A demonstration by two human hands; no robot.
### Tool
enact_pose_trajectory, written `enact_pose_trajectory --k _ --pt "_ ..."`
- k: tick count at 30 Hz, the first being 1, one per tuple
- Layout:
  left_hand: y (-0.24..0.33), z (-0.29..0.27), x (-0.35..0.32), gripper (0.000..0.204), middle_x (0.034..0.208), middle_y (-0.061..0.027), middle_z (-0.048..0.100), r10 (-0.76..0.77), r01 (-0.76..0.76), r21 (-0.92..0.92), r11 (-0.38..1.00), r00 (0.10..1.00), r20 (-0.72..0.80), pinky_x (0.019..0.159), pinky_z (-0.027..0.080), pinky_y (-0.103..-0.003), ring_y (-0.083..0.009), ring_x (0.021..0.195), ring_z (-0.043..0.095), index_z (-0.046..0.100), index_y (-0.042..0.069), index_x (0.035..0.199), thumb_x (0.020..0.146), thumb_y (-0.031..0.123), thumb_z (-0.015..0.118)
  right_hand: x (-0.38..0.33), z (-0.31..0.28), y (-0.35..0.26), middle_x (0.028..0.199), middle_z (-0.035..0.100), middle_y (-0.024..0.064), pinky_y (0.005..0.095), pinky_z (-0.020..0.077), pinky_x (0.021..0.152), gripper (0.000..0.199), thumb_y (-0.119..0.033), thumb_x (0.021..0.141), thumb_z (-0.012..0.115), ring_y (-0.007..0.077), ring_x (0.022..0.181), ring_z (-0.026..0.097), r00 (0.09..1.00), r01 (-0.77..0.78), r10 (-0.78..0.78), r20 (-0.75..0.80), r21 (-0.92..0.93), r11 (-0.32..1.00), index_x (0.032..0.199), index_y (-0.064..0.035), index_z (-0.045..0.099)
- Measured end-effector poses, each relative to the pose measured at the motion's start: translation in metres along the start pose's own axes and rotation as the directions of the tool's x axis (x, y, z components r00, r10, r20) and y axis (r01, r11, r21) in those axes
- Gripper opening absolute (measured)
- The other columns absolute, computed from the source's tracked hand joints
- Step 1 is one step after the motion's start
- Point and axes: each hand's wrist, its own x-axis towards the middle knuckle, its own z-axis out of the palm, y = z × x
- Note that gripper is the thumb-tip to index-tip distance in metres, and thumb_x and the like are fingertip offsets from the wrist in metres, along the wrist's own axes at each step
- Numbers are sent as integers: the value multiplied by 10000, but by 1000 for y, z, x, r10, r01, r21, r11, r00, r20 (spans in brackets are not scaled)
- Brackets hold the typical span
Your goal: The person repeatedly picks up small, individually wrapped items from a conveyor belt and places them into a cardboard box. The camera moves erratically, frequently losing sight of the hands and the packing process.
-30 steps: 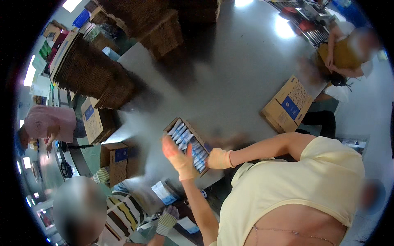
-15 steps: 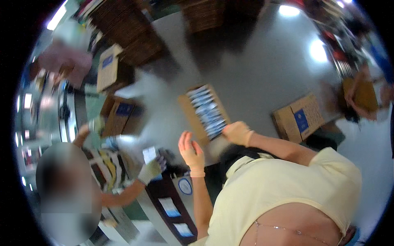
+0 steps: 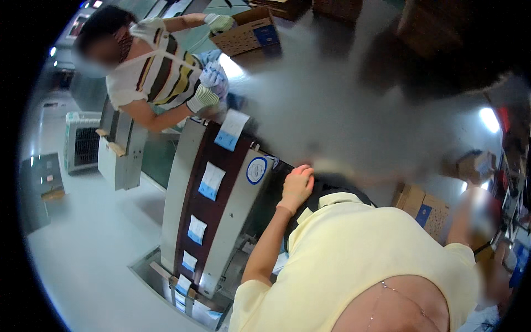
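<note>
Cardboard box gone from view; left hand [image 3: 297,187] now beside conveyor [image 3: 207,210].

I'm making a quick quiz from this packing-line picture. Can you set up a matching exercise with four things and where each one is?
Things:
1. white and blue packets
2. left hand
3. co-worker's gloved hand
4. open cardboard box

Places:
A. at the top, beyond the co-worker
B. in a row on the dark conveyor belt
C. at the belt's far end, by a bundle of packets
D. resting at the machine's right edge

Pairs: 1-B, 2-D, 3-C, 4-A
</note>
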Motion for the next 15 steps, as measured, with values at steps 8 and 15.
enact_pose_trajectory --k 8,15 --pt "87 51 82 254 1155 -90 581 261 -274 -17 962 891 371 913 436 -425 -288 1114 523 635 96 1055 862 220 526 -143 6 127 1183 566 246 475 441 900 680 -439 868 537 364 1096 549 974 -196 192 120 26 980 1324 42 385" --pt "232 119 95 310 1164 -97 566 455 -640 74 765 617 642 923 439 -417 -264 1151 499 615 115 1124 869 270 530 -378 29 201 1169 574 252 471 444 884 657 -432 875 529 358 1082 558 822 -498 419 386 127 858 1299 58 417"
